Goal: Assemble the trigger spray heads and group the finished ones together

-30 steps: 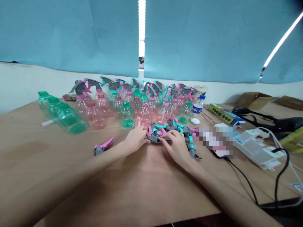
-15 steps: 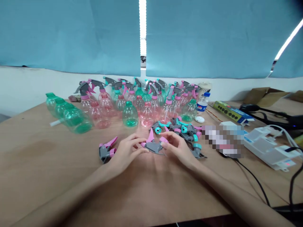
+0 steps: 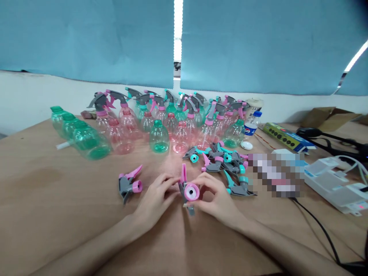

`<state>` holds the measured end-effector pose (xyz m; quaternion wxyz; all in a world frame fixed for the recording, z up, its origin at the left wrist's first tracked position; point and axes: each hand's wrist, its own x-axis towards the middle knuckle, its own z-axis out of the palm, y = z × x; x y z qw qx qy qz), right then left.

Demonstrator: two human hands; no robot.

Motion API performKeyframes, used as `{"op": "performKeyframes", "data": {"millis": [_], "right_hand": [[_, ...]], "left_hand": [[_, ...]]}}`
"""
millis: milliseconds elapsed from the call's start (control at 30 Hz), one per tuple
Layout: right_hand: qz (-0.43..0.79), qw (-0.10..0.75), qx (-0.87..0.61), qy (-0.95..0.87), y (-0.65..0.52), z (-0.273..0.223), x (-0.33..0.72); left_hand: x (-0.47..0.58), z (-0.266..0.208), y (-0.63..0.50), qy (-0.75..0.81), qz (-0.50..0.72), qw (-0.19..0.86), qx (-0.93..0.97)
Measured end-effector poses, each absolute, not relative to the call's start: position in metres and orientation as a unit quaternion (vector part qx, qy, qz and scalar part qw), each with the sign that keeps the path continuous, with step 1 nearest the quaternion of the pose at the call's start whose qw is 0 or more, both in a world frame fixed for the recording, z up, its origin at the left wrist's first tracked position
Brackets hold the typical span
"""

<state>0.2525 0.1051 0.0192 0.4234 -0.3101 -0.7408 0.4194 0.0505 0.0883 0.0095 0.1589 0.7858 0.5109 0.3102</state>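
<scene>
A grey spray trigger head (image 3: 191, 192) with a pink trigger and pink screw collar is between my two hands above the table. Its round collar opening faces me, and the pink trigger points up. My right hand (image 3: 220, 195) grips the collar side between thumb and fingers. At the other side, my left hand (image 3: 156, 196) pinches the grey body with its fingertips. Left of that hand, another grey-and-pink spray head (image 3: 130, 184) lies on the table. Several loose spray heads (image 3: 214, 165) are heaped beyond my right hand, and a grey-and-teal one (image 3: 240, 188) lies beside it.
Rows of pink and green bottles (image 3: 181, 138), many with spray heads on, stand along the back. Green bottles (image 3: 89, 140) are at the left. A Pepsi bottle (image 3: 251, 124), a power strip (image 3: 333, 184), a cable (image 3: 319, 226) and a cardboard box (image 3: 324, 117) are at the right.
The held spray head has turned from side-on, so its collar opening now faces me. Both hands have stayed on it. The view has shifted slightly.
</scene>
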Motion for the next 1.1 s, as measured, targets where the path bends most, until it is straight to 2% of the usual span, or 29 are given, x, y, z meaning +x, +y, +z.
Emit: {"op": "performKeyframes", "data": {"millis": [133, 300, 500, 800, 1100], "right_hand": [[0.321, 0.417, -0.323, -0.786, 0.106, 0.015, 0.253], [0.298, 0.408, -0.351, -0.789, 0.11, 0.009, 0.252], [0.334, 0.362, -0.339, -0.802, 0.108, 0.003, 0.248], [0.368, 0.344, -0.301, -0.81, 0.109, 0.007, 0.25], [0.365, 0.311, -0.298, -0.825, 0.111, 0.008, 0.251]], "left_hand": [[0.051, 0.006, 0.085, 0.522, 0.308, 0.132, 0.784], [0.056, 0.017, 0.071, 0.48, 0.339, 0.12, 0.8], [0.06, 0.023, 0.066, 0.396, 0.346, 0.084, 0.846], [0.058, 0.02, 0.071, 0.407, 0.334, 0.08, 0.846], [0.054, 0.029, 0.076, 0.378, 0.304, -0.026, 0.874]]}}
